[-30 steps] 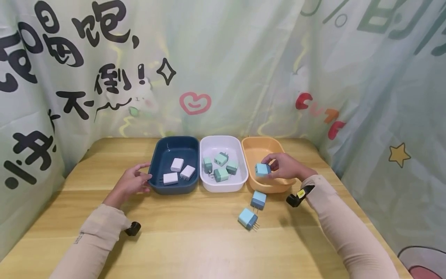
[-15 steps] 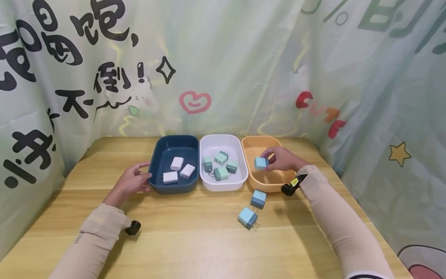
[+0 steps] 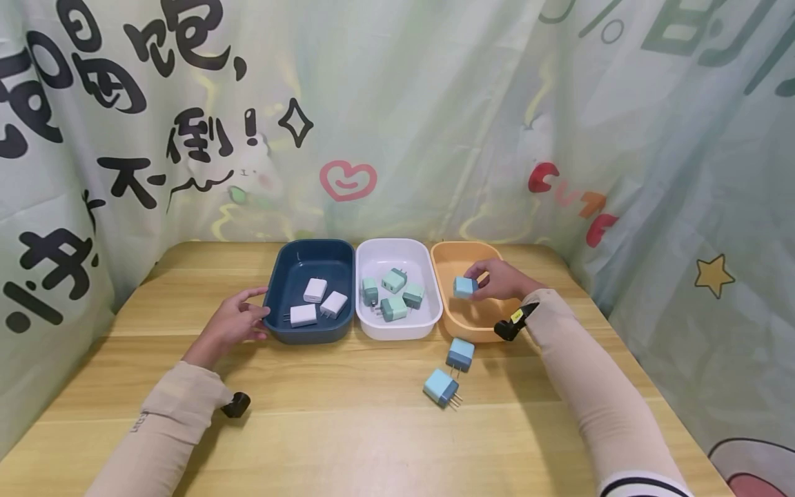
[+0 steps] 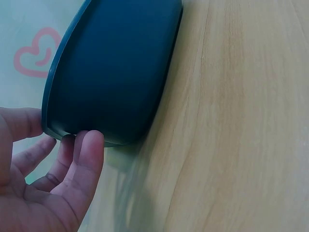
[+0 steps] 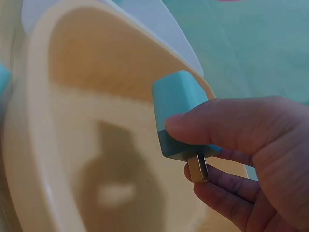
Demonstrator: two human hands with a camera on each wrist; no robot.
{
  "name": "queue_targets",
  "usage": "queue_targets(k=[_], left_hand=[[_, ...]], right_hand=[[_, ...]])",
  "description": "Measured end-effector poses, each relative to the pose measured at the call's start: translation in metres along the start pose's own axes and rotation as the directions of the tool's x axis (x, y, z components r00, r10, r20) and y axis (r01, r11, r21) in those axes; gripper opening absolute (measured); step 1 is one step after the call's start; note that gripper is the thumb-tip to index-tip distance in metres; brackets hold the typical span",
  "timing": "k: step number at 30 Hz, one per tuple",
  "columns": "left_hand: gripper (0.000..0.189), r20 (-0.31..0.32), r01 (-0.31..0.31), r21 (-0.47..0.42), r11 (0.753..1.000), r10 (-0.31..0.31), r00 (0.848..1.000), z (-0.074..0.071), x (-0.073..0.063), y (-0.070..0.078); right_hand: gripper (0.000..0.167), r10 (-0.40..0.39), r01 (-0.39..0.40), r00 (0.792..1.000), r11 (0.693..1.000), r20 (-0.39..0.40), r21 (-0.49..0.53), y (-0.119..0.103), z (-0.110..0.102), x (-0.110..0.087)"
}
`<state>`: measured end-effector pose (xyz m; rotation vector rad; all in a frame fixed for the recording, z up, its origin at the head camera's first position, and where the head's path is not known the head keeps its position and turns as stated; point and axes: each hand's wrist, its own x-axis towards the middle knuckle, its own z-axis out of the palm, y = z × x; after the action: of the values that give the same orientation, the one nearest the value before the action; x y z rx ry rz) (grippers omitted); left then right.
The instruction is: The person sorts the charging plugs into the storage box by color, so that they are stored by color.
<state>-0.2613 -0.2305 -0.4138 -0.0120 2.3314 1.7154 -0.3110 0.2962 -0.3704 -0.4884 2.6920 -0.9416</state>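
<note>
My right hand [image 3: 502, 279] pinches a light-blue and dark-blue charger plug [image 3: 464, 287] over the orange bin [image 3: 447, 259]. In the right wrist view, the thumb lies on the charger plug [image 5: 178, 101], its metal prongs point down towards the curled fingers, and its shadow falls on the bin floor. My left hand [image 3: 231, 323] touches the left side of the dark blue bin [image 3: 313, 257], fingertips at its rim and outer wall in the left wrist view. Two more blue charger plugs, one nearer the bin [image 3: 461, 354] and one closer to me [image 3: 441, 387], lie on the table.
Between the other two bins stands a white bin [image 3: 388, 252] with several green charger plugs [image 3: 394, 308]. White charger plugs [image 3: 315, 290] lie inside the dark blue bin. The wooden table [image 3: 348, 428] meets a printed curtain [image 3: 422, 124] behind the bins.
My right hand has moved slightly forward and left over the orange bin, still holding the blue charger plug. The left hand stays at the dark blue bin.
</note>
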Motion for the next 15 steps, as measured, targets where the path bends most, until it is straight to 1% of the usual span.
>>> queue_targets(k=[7,15], left_hand=[[0.058,-0.004,0.001,-0.003,1.0,-0.001,1.0,0.0002,0.0015,0.0006],[0.057,-0.008,-0.003,0.005,1.0,0.003,1.0,-0.0003,0.0009,-0.0008]], right_hand=[[0.043,0.043,-0.043,0.999,0.999,-0.011,-0.012,0.0014,0.0001,0.004],[0.043,0.046,-0.046,0.998,0.999,-0.037,-0.004,0.0002,0.0022,0.0048]])
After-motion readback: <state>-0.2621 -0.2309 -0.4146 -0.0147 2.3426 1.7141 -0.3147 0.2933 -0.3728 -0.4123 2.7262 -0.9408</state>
